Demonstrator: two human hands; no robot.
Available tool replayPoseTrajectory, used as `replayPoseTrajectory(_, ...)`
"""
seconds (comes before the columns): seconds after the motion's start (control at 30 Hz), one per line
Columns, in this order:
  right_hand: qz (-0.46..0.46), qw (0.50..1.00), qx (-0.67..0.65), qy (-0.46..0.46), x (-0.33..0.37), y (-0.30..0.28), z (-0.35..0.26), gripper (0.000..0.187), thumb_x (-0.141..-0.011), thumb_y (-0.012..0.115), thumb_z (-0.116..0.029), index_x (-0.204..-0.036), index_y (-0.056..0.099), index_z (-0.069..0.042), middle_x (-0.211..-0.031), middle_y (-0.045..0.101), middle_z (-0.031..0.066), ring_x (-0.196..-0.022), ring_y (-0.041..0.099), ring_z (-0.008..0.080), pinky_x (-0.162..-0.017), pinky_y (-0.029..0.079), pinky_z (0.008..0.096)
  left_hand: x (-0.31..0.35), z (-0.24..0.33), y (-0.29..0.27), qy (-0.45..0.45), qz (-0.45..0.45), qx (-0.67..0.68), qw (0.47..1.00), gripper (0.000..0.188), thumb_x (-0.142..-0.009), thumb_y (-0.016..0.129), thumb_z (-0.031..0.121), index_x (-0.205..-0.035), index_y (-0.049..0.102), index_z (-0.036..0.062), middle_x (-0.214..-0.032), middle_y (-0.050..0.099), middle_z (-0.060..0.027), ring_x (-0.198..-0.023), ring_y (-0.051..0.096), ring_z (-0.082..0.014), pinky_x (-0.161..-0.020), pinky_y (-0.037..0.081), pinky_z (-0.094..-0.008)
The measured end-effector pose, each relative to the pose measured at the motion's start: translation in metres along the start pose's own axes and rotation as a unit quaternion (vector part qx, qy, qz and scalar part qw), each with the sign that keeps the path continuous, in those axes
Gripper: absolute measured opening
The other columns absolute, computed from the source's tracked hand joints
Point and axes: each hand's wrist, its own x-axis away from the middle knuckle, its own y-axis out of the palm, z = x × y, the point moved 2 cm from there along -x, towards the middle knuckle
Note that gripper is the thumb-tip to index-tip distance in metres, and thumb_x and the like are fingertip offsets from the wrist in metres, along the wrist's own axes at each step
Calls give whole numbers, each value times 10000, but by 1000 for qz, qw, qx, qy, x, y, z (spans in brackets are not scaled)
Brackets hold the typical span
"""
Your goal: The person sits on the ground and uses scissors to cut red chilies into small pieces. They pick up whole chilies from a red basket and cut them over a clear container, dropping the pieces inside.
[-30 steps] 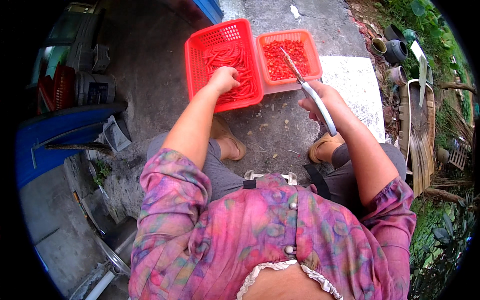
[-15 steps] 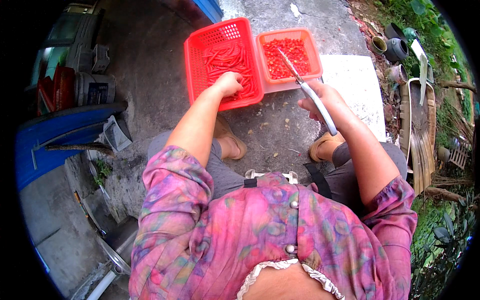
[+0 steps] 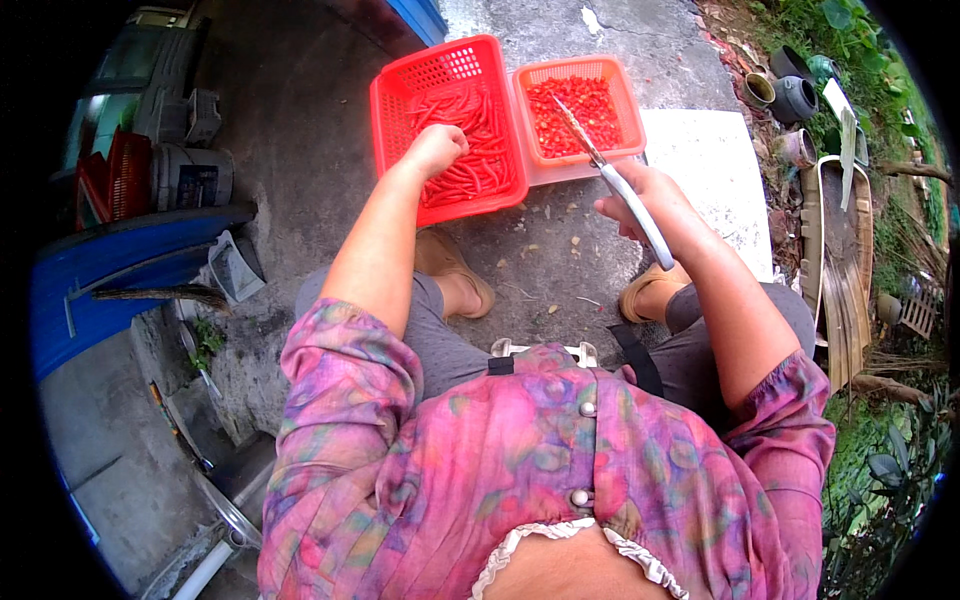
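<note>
A red plastic basket [image 3: 388, 150] with slotted sides holds long whole red chilies [image 3: 485, 170]. My left hand [image 3: 437, 150] is over these chilies, its fingers curled together; whatever lies between them is too small to make out. Against the basket's right side stands a smaller pinkish-orange basket [image 3: 585, 66], filled with chopped red chili pieces [image 3: 572, 112]. My right hand [image 3: 662, 207] grips a pair of scissors [image 3: 637, 212] with pale grey handles. The blades point up and left, their tips above the chopped pieces. Whether the blades are parted is hard to see.
A white board [image 3: 715, 175] lies right of the small basket. My feet in tan shoes [image 3: 450, 268] rest on the concrete below the baskets. Pots [image 3: 793, 98] and a long trough [image 3: 838, 230] line the right side. A bucket [image 3: 190, 178] and red crates [image 3: 128, 175] stand far left.
My left hand has moved up and to the left within the red basket, its fingers still curled. The right hand and scissors hold nearly the same place.
</note>
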Motion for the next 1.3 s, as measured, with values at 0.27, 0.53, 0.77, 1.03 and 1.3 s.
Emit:
replayPoseTrajectory(0.27, 20, 1000, 5, -15, -3, -2, 9, 297, -761, 705, -171, -980, 589, -7, -694, 613, 68, -567, 594, 139, -515, 481, 290, 2, -8, 14, -20, 4, -126, 992, 181, -758, 576, 115, -909, 673, 93, -961, 652, -169, -939, 624, -302, -808, 482, -391)
replayPoseTrajectory(0.53, 13, 1000, 8, -8, -1, -2, 3, 265, -761, 696, -164, -947, 591, -7, -672, 611, 71, -559, 595, 141, -513, 474, 295, 25, 19, 30, 26, 11, -247, 969, 195, -736, 606, 129, -924, 650, 99, -1018, 620, -163, -983, 588, -328, -821, 476, -414)
replayPoseTrajectory(0.77, 21, 999, 28, -21, -1, -2, 2, 257, -759, 697, -178, -916, 595, -2, -657, 610, 80, -555, 602, 151, -511, 469, 305, 14, 19, 8, -68, -36, -172, 982, 273, -689, 727, 193, -927, 644, 90, -911, 654, -139, -895, 620, -304, -765, 481, -405)
replayPoseTrajectory(1.03, 27, 999, 33, -25, -3, -2, 7, 259, -757, 698, -181, -915, 597, -2, -650, 610, 94, -563, 610, 167, -520, 464, 319, 15, 23, 35, -187, -6, -151, 971, 429, -723, 722, 312, -1039, 649, 32, -1095, 616, -205, -1037, 592, -344, -880, 469, -415)
replayPoseTrajectory(1.3, 27, 997, 50, -46, -3, 0, 6, 291, -747, 702, -181, -945, 594, 2, -653, 614, 110, -595, 624, 192, -562, 467, 340, 3, -9, 31, -90, 90, -95, 987, 326, -769, 663, 277, -997, 653, 44, -1022, 643, -183, -978, 608, -349, -851, 474, -444)
